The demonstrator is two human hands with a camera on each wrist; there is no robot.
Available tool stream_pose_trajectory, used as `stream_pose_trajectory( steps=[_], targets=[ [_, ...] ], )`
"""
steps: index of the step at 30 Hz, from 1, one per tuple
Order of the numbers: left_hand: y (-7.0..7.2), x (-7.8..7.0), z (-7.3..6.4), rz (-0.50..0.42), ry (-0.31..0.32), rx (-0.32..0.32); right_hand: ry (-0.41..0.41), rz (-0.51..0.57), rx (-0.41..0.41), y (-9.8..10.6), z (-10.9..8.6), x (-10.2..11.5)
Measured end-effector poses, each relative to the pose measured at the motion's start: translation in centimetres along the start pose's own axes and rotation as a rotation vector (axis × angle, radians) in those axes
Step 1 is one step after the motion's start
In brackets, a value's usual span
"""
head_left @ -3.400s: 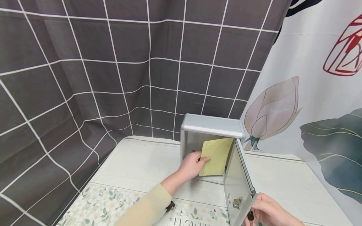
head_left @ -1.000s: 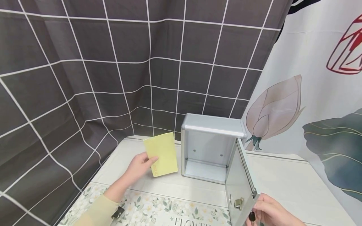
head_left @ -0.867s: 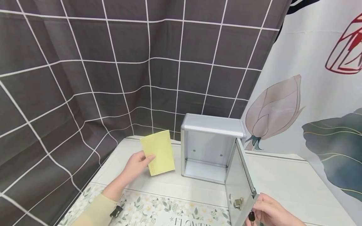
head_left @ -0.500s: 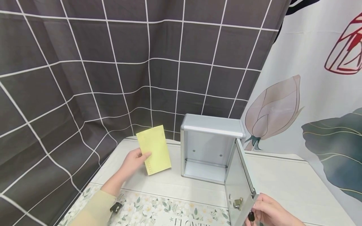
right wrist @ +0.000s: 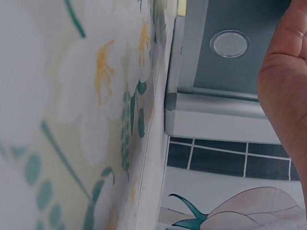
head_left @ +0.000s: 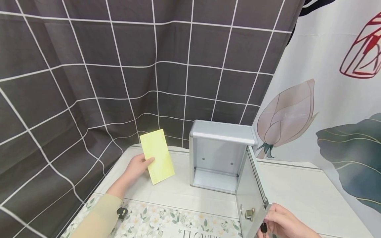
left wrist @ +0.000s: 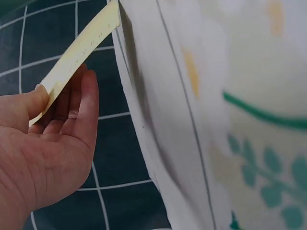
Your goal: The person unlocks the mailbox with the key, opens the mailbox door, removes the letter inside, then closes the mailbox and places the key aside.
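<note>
A yellow envelope is pinched between the thumb and fingers of my left hand, raised over the table left of a silver lockable box. Seen edge-on in the left wrist view, the envelope slants up from the thumb. The box faces me with its hinged door swung wide, and its inside is bare. A metal lock sits on the door's inner face. My right hand grips the door's free edge, with a black-headed key by its fingers.
The table cover is white with a flower-printed band along the front. Behind stands a dark curtain with white grid lines. A white curtain printed with lotus shapes hangs at the right.
The envelope, at the box's opening earlier, came out with my left hand and moved left, then slightly up and further left. The right hand and door have stayed put.
</note>
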State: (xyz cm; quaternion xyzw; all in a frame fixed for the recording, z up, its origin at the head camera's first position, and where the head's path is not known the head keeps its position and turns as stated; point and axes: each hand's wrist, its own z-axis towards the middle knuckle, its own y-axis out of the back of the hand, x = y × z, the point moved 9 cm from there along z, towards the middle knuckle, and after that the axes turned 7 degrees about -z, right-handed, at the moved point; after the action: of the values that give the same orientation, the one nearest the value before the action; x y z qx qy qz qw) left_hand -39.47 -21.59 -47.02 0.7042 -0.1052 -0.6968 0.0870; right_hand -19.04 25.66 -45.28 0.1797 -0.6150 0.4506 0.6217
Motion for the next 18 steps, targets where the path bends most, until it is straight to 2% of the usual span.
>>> stream_pose_trajectory(
  steps=[2, 9, 12, 18],
  targets=[
    [0.1, 0.3, 0.3, -0.024, 0.01, 0.006, 0.003, -0.028, 0.001, 0.0, 0.0, 0.0],
    [0.2, 1.4, 1.2, -0.085, 0.063, 0.03, 0.038, -0.058, 0.083, -0.3, 0.5, -0.1],
    [0.2, 1.9, 1.4, -0.098, 0.103, 0.04, 0.048, -0.063, 0.092, -0.5, 0.5, 0.1],
    [0.2, 2.6, 1.5, -0.097, 0.159, 0.074, 0.061, -0.001, 0.066, -0.6, 0.4, 0.3]
  ],
)
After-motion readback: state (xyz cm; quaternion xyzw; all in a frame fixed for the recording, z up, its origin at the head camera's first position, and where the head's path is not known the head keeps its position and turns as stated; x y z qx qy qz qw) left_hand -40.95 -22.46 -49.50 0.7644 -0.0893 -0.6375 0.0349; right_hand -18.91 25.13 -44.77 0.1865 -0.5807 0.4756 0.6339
